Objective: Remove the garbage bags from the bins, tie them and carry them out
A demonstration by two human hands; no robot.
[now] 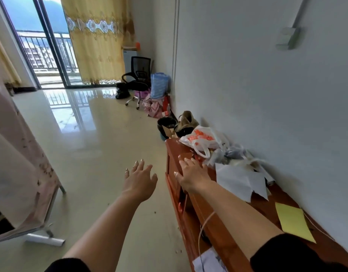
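Note:
A dark bin (165, 127) lined with a black garbage bag stands on the floor past the far end of the wooden cabinet, with cardboard sticking out of it. My left hand (140, 178) is stretched forward over the floor, fingers apart, holding nothing. Over the cabinet's front edge reaches my right hand (190, 174), also empty with its fingers spread. Both hands are well short of the bin.
The red-brown cabinet (190, 209) runs along the right wall, loaded with a white and orange plastic bag (200, 139), papers (240, 180) and a yellow sheet (293, 221). A cloth-draped rack (22, 173) stands left. An office chair (138, 79) and bundles (158, 95) sit beyond the bin.

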